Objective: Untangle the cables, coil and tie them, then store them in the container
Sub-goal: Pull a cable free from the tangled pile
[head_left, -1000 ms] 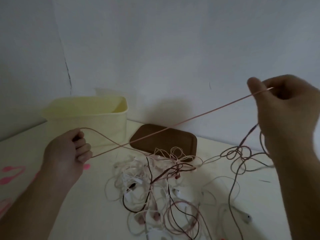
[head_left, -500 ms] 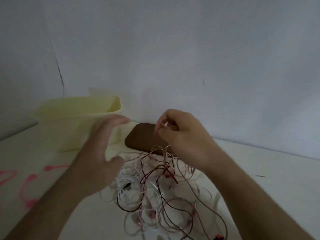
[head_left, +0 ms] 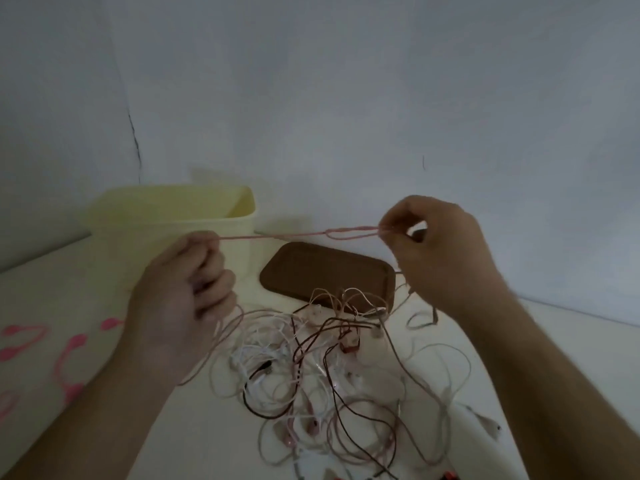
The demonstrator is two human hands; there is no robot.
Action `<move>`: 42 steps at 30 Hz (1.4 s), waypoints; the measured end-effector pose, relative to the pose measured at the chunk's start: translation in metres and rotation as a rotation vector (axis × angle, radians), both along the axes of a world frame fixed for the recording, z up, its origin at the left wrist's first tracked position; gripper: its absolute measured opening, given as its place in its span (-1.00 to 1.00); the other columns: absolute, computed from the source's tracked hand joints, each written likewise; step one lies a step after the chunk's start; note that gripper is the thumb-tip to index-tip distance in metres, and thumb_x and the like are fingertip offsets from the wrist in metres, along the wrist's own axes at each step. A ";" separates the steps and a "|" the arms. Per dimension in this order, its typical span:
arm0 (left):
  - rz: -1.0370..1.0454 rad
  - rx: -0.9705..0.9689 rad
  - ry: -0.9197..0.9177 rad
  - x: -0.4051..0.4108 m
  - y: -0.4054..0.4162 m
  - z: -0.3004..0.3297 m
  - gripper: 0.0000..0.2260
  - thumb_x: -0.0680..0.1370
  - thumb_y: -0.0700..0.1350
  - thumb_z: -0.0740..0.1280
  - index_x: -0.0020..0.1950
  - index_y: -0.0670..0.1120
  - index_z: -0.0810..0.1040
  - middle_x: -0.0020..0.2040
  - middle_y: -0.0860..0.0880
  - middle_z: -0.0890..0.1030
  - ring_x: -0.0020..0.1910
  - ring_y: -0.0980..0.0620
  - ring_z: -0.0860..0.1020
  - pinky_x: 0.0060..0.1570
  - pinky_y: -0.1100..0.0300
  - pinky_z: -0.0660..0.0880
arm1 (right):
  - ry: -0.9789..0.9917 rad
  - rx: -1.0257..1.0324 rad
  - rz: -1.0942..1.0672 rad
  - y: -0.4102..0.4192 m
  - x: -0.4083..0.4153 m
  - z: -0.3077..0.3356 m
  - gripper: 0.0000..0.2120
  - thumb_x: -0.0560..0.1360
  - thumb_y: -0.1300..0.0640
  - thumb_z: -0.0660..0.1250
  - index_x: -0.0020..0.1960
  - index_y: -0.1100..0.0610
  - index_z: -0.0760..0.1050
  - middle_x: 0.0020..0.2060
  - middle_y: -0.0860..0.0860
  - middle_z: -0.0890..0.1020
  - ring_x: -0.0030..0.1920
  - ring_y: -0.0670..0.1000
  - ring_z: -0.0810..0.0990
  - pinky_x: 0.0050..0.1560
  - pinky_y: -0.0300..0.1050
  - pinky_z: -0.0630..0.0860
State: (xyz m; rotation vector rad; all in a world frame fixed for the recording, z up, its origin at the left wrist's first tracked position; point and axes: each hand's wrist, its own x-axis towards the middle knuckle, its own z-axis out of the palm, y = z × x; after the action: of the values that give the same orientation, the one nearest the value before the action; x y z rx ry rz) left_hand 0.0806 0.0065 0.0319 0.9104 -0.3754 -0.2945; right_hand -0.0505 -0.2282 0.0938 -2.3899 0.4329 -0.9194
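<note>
Nearest the camera: a loose tangle of cables (head_left: 329, 368), white, pale pink and dark brown, spread over the pale worktop (head_left: 554, 341) between the two forearms; small earbud-like ends visible among the strands. Pink ties (head_left: 69, 355) lying on the worktop at the left edge, well apart from the tangle.

Above the tangle: left hand (head_left: 183, 299) raised off the worktop, fingers curled into a fist around the pink cable (head_left: 277, 236), slack strands trailing from under the palm down into the heap. Right hand (head_left: 440, 251) raised at like height, thumb and forefinger pinching the other end of the same pink cable, there folded back into a narrow loop. Cable drawn nearly straight and level between the two hands.

Behind the hands: brown lid (head_left: 325, 275) lying flat, its near edge overlapped by strands of the tangle. Left of it, just beside: yellow container (head_left: 145, 233), upright, open-topped, inside not visible. Furthest: plain wall (head_left: 346, 98), with a dark crack at left.
</note>
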 end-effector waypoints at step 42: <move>0.025 -0.026 0.099 0.039 0.025 -0.012 -0.65 0.69 0.04 0.19 -0.27 -0.03 0.35 -0.53 0.09 0.15 -0.63 0.16 0.12 -0.65 0.31 0.05 | -0.297 0.946 0.432 -0.058 -0.033 0.025 -0.50 0.62 -0.02 0.26 0.38 0.33 0.54 0.24 0.31 0.67 0.13 0.36 0.73 0.10 0.23 0.64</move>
State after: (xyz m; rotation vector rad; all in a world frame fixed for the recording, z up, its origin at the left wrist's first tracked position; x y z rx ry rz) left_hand 0.1193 0.0320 0.0201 0.8711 -0.2752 -0.3099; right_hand -0.0836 -0.2867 0.1187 -1.3766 0.1560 -0.6406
